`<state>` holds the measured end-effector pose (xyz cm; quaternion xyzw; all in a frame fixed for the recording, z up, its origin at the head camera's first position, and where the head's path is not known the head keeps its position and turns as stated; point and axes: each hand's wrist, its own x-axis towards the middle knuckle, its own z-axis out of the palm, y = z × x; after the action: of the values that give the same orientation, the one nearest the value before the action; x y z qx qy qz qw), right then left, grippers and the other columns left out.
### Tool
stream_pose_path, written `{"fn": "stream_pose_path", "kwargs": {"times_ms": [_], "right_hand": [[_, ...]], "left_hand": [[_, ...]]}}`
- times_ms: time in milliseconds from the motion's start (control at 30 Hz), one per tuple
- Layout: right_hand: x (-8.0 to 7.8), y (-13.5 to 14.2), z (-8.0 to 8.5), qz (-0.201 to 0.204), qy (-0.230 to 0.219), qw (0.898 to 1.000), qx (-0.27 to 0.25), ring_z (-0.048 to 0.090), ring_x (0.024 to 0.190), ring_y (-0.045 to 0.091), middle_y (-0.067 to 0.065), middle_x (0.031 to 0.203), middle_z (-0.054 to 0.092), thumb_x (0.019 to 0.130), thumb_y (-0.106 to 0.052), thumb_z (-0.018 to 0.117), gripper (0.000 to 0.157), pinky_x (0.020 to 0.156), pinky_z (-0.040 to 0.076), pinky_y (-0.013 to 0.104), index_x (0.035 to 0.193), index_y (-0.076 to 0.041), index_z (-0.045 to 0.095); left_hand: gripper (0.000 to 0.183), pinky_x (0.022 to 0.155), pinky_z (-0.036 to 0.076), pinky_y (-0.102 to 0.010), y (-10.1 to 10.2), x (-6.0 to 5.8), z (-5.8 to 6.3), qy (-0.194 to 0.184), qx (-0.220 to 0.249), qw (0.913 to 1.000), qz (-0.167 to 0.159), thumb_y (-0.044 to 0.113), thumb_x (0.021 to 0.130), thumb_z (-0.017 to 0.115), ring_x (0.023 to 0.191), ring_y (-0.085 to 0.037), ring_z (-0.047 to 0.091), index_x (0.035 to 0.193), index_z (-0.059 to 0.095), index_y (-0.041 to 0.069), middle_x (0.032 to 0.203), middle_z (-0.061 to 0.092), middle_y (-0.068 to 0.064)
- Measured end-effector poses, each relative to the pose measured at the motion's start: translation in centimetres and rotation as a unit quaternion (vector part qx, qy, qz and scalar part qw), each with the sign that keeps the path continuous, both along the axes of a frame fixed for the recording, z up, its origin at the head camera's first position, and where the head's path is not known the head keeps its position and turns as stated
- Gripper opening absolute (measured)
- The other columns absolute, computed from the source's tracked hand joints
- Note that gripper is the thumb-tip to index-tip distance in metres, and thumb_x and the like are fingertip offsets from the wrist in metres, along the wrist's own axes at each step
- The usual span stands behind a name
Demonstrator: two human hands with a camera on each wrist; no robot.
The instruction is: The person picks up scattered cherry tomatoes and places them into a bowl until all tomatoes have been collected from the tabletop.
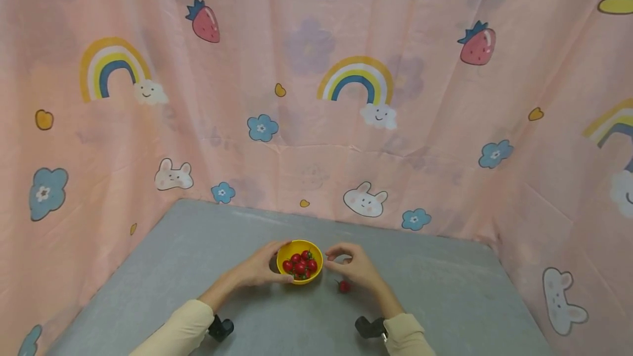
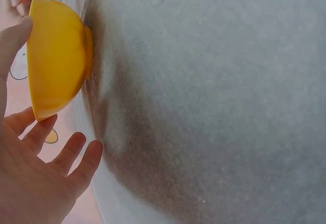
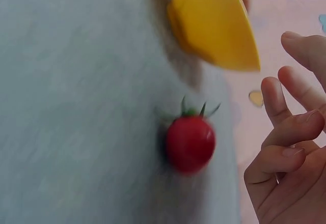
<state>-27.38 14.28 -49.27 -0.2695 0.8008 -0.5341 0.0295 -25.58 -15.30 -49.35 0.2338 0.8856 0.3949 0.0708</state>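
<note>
In the head view a yellow bowl (image 1: 320,273) holds several red cherry tomatoes (image 1: 299,267), some with green stems. My left hand (image 1: 259,265) grips it from the left, thumb at the near rim and fingers at the far side. The left wrist view shows the bowl (image 2: 56,56) side-on, thumb and fingertips at its rim. Beside the right rim is my right hand (image 1: 356,267), fingers loosely bent, nothing between them. A single cherry tomato (image 3: 190,143) with a green stem lies on the table below the right hand (image 3: 290,152) in the right wrist view.
The grey table (image 1: 277,326) carries the bowl and the loose tomato. A pink curtain (image 1: 306,163) printed with rainbows, rabbits and flowers hangs along its back and sides. Black wrist mounts (image 1: 221,328) sit near both cream sleeves (image 1: 180,326).
</note>
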Motion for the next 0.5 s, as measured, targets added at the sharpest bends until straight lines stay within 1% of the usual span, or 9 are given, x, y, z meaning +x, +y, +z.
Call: {"fn": "stream_pose_path", "kwargs": {"times_ms": [67, 200, 267, 333, 433, 467, 500], "right_hand": [[0.2, 0.9, -0.4, -0.006, -0.004, 1.0, 0.003, 0.057, 0.072, 0.022, 0.009, 0.096, 0.07, 0.091, -0.008, 0.076, 0.02, 0.052, 0.037, 0.02, 0.107, 0.003, 0.071], [0.9, 2.4, -1.1, -0.019, -0.01, 1.0, 0.018, 0.062, 0.086, 0.029, 0.013, 0.099, 0.069, 0.09, -0.008, 0.078, 0.025, 0.055, 0.039, 0.02, 0.109, 0.005, 0.07], [1.2, 3.0, -1.4, -0.027, -0.018, 0.999, 0.027, 0.062, 0.093, 0.032, 0.015, 0.101, 0.069, 0.088, -0.01, 0.08, 0.029, 0.059, 0.04, 0.022, 0.111, 0.004, 0.07], [1.7, 3.5, -1.6, -0.033, -0.033, 0.998, 0.035, 0.061, 0.097, 0.032, 0.015, 0.105, 0.069, 0.086, -0.013, 0.083, 0.035, 0.061, 0.039, 0.023, 0.114, 0.002, 0.069], [2.3, 4.1, -1.7, -0.039, -0.059, 0.996, 0.056, 0.058, 0.078, 0.024, 0.014, 0.11, 0.068, 0.083, -0.017, 0.086, 0.045, 0.058, 0.038, 0.024, 0.12, -0.001, 0.067], [2.5, 4.2, -1.7, -0.039, -0.065, 0.995, 0.063, 0.055, 0.075, 0.022, 0.013, 0.112, 0.067, 0.082, -0.018, 0.087, 0.049, 0.058, 0.037, 0.024, 0.122, -0.001, 0.066], [2.7, 4.3, -1.7, -0.04, -0.071, 0.994, 0.069, 0.055, 0.077, 0.021, 0.012, 0.114, 0.066, 0.081, -0.019, 0.088, 0.052, 0.058, 0.038, 0.025, 0.124, -0.002, 0.065]], "left_hand": [[0.09, 0.109, 0.032, -0.064, 0.1, 0.0, 0.0, 0.0, -0.001, 1.0, 0.001, 0.038, 0.084, 0.084, 0.135, -0.039, 0.042, 0.154, 0.039, 0.005, 0.15, 0.044, -0.018], [0.09, 0.109, 0.033, -0.064, 0.1, 0.1, 0.1, -0.004, 0.0, 1.0, 0.002, 0.038, 0.084, 0.085, 0.134, -0.039, 0.043, 0.154, 0.039, 0.005, 0.15, 0.044, -0.018], [0.09, 0.109, 0.033, -0.064, 0.2, 0.1, 0.1, -0.006, 0.001, 1.0, 0.003, 0.038, 0.084, 0.085, 0.133, -0.039, 0.043, 0.154, 0.039, 0.005, 0.15, 0.043, -0.018], [0.09, 0.109, 0.032, -0.064, 0.2, 0.1, 0.1, -0.008, 0.0, 1.0, 0.005, 0.038, 0.084, 0.085, 0.134, -0.039, 0.042, 0.155, 0.039, 0.006, 0.151, 0.043, -0.018], [0.091, 0.109, 0.031, -0.065, 0.2, 0.1, 0.1, -0.009, -0.005, 0.9999, 0.009, 0.038, 0.083, 0.085, 0.135, -0.04, 0.041, 0.155, 0.039, 0.007, 0.152, 0.042, -0.018], [0.091, 0.109, 0.031, -0.065, 0.2, 0.1, 0.1, -0.009, -0.006, 0.9999, 0.01, 0.038, 0.083, 0.085, 0.136, -0.04, 0.041, 0.155, 0.039, 0.007, 0.152, 0.042, -0.018], [0.091, 0.109, 0.031, -0.065, 0.2, 0.1, 0.0, -0.009, -0.008, 0.9999, 0.009, 0.038, 0.083, 0.085, 0.136, -0.04, 0.041, 0.155, 0.039, 0.007, 0.152, 0.042, -0.018]]}}
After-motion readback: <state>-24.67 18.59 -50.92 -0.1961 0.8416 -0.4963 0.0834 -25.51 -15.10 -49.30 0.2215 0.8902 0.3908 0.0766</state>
